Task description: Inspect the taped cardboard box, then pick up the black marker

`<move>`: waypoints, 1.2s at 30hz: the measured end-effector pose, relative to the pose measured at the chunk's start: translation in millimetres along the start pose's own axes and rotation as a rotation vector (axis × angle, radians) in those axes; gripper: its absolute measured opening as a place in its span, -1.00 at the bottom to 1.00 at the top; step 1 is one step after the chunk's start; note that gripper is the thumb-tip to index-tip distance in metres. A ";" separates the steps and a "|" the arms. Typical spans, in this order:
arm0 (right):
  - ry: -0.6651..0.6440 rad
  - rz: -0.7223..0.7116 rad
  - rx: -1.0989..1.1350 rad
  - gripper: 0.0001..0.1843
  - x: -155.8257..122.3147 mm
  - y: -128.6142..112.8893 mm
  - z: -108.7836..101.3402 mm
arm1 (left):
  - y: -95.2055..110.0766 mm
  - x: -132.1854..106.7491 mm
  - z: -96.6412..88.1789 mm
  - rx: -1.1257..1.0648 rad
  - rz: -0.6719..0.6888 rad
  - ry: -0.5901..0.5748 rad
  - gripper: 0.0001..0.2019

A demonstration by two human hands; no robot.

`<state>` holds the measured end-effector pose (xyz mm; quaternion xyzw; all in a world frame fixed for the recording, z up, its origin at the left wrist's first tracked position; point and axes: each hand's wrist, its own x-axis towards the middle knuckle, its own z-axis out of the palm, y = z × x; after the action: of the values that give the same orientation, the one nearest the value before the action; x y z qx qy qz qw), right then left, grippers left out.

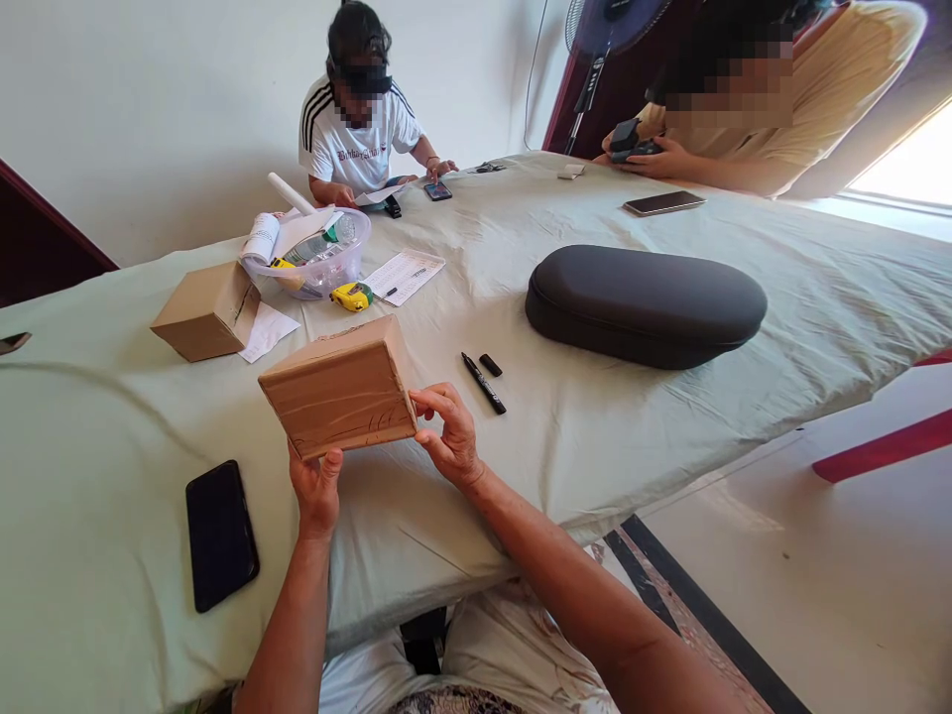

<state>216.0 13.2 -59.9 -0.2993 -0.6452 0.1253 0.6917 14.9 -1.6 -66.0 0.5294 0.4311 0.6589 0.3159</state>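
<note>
A brown cardboard box (338, 392) is held tilted over the near part of the table, with creased tape and dark scribbled marks on the side facing me. My left hand (316, 491) grips its lower left edge, the thumb on the front and the other fingers hidden beneath. At the box's right edge, my right hand (448, 433) pinches the corner between thumb and fingers. Right of that hand lies an uncapped black marker (483, 384), its cap (490, 365) beside it.
A black phone (221, 535) lies left of my arms. Behind the held box are another cardboard box (204, 309), a plastic basket (327, 273) and a yellow tape measure (352, 297). A dark oval case (646, 305) sits to the right. Two people (361, 129) sit across the cloth-covered table (461, 486).
</note>
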 end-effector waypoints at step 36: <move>0.009 0.154 0.039 -0.37 -0.2 6.1 -3.3 | 9.4 -0.3 5.5 -0.048 -0.022 0.001 -0.19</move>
<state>220.5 17.1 -63.5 -0.3351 -0.6148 0.1893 0.6884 20.7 -4.6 -57.3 0.5166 0.4210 0.6657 0.3358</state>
